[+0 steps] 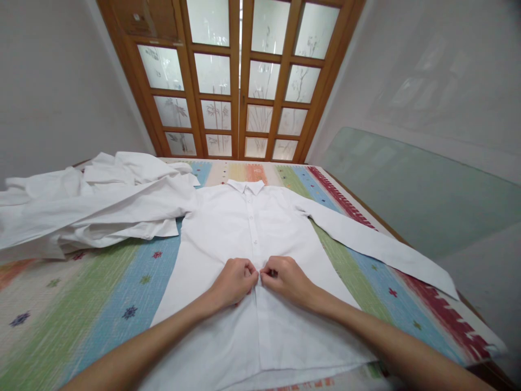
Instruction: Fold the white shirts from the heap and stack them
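Observation:
A white long-sleeved shirt (280, 222) lies front side up, its collar away from me and its hem toward me. Its right-hand sleeve stretches out across the striped cloth. Both of my hands meet at the front placket, below the middle of the shirt. My left hand (235, 279) pinches the placket edge between thumb and fingers. Close beside it, my right hand (287, 278) pinches the other side of the same spot. Whatever button lies between the fingertips is hidden. Several buttons higher on the placket show as small dots.
Crumpled white garments (101, 201) are heaped at the left, against the shirt's left-hand sleeve. Beneath everything is a colourful striped cloth (109, 304). Wooden glass-paned doors (238, 81) stand beyond the far edge, and a pale green glass-like panel (407, 184) leans along the right wall.

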Action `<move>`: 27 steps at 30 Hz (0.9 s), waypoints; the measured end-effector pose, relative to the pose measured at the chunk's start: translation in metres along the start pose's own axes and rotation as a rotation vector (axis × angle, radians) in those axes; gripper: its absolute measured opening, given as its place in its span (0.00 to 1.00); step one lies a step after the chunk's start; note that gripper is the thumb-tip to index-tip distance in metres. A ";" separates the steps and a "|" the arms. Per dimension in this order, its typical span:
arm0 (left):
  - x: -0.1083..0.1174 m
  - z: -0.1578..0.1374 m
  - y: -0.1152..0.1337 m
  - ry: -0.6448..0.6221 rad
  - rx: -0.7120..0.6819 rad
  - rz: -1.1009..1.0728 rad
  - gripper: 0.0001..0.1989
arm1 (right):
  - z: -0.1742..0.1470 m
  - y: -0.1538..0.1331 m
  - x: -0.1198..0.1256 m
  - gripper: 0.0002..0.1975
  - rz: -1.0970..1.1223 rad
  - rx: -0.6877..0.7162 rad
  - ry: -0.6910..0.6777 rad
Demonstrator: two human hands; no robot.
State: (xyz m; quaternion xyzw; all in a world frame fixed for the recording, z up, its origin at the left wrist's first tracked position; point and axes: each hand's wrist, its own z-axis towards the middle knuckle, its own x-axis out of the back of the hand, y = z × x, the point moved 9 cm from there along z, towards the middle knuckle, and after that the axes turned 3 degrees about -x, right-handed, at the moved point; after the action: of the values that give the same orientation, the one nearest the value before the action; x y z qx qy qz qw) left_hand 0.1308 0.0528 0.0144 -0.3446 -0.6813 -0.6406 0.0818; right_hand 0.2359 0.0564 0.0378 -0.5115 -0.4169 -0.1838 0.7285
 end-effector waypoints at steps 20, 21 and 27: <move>-0.002 -0.017 0.020 0.011 -0.522 0.571 0.30 | -0.009 -0.002 0.005 0.08 0.122 0.114 0.014; -0.004 -0.017 0.016 -0.008 -0.514 0.594 0.33 | -0.009 -0.002 0.005 0.08 0.115 0.108 0.021; -0.012 -0.020 0.008 -0.044 -0.532 0.704 0.40 | -0.004 -0.001 -0.002 0.02 -0.032 0.034 -0.015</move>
State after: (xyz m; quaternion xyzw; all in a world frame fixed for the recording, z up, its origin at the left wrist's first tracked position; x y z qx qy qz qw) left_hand 0.1378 0.0290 0.0171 -0.5783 -0.3356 -0.7192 0.1888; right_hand 0.2352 0.0520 0.0363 -0.4938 -0.4335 -0.1846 0.7309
